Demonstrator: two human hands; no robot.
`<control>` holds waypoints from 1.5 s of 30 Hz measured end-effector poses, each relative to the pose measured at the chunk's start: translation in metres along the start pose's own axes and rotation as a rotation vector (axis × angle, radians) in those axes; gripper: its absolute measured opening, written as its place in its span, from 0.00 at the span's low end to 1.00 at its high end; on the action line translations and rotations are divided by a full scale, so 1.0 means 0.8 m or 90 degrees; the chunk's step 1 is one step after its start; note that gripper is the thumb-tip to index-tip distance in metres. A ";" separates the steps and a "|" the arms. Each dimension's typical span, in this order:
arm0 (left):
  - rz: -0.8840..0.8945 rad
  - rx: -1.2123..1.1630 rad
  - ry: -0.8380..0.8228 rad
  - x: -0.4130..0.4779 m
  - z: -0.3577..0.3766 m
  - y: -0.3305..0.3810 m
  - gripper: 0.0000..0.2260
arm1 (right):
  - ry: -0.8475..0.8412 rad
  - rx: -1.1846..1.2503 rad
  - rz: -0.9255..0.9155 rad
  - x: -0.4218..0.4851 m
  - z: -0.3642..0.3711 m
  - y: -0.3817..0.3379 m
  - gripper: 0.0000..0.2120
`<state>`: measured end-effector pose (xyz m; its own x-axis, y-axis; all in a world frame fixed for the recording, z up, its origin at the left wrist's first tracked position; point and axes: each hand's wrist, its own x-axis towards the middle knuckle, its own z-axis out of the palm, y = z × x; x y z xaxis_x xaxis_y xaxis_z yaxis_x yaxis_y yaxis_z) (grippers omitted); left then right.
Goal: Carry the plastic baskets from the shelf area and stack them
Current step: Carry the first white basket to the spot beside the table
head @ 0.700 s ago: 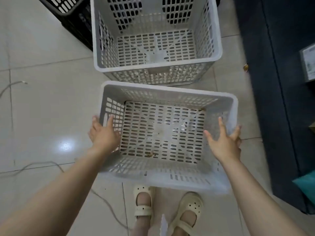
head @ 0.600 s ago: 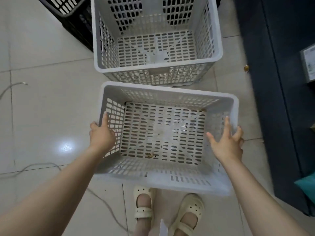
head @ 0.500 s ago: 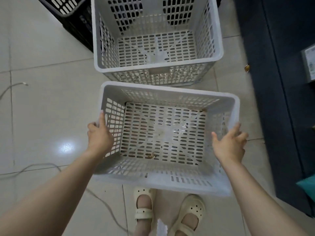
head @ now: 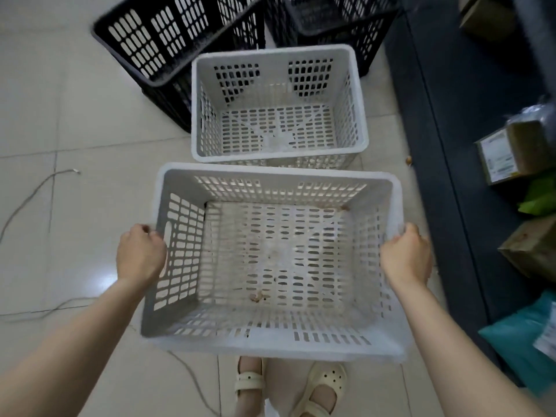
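Note:
An empty grey slotted basket (head: 270, 341) is held above the tiled floor in front of me. My left hand (head: 140, 251) grips its left rim with curled fingers. On the opposite side my right hand (head: 406, 255) grips the right rim. A second grey basket (head: 276, 158) of the same kind stands on the floor just beyond it. Behind that one, black baskets (head: 168, 46) stand at the back left, and another black basket (head: 334, 19) at the back middle.
A dark shelf unit (head: 451, 145) runs along the right, holding cardboard parcels (head: 508, 155) and a teal bag (head: 523, 341). A thin cable (head: 27, 200) trails over the floor at the left. My feet in cream shoes (head: 322, 383) show under the held basket.
Both hands went from open beside the basket's sides to gripping its rims. The basket now appears nearer the camera, and the view has tilted up, showing the black baskets.

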<state>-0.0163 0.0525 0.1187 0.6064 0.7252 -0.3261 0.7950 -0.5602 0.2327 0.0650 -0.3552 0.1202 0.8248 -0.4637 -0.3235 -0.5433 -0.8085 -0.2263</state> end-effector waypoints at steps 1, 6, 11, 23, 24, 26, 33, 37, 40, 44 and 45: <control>0.005 -0.012 0.004 -0.002 -0.023 0.010 0.15 | 0.007 0.003 -0.004 -0.004 -0.023 -0.007 0.13; 0.012 -0.101 0.027 -0.042 -0.193 0.077 0.11 | 0.035 0.037 -0.049 -0.036 -0.191 -0.057 0.13; 0.038 -0.188 0.084 -0.105 -0.401 0.142 0.11 | 0.104 0.067 -0.167 -0.069 -0.399 -0.115 0.12; 0.172 -0.480 0.069 -0.239 -0.875 0.250 0.05 | 0.317 0.228 -0.279 -0.238 -0.894 -0.198 0.13; 0.187 -0.491 0.045 -0.237 -0.895 0.255 0.07 | 0.327 0.232 -0.277 -0.252 -0.918 -0.196 0.14; 0.249 -0.504 0.036 -0.254 -0.934 0.275 0.11 | 0.351 0.246 -0.259 -0.281 -0.969 -0.185 0.14; 0.415 -0.510 -0.049 -0.313 -0.985 0.333 0.04 | 0.340 0.270 -0.149 -0.382 -1.083 -0.104 0.15; 0.505 -0.465 -0.114 -0.339 -0.986 0.360 0.05 | 0.370 0.331 -0.051 -0.443 -1.087 -0.030 0.09; 0.569 -0.404 -0.153 -0.370 -0.975 0.385 0.06 | 0.391 0.345 0.025 -0.502 -1.071 0.030 0.09; 0.645 -0.329 -0.211 -0.437 -0.941 0.408 0.08 | 0.408 0.332 0.131 -0.583 -1.042 0.113 0.08; 0.670 -0.308 -0.215 -0.460 -0.929 0.414 0.08 | 0.415 0.330 0.152 -0.606 -1.035 0.138 0.10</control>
<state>0.0340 -0.1022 0.9969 0.9837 -0.1781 0.0232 -0.1198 -0.5543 0.8236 -0.2654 -0.5192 1.0127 0.5186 -0.8435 0.1401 -0.5856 -0.4697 -0.6607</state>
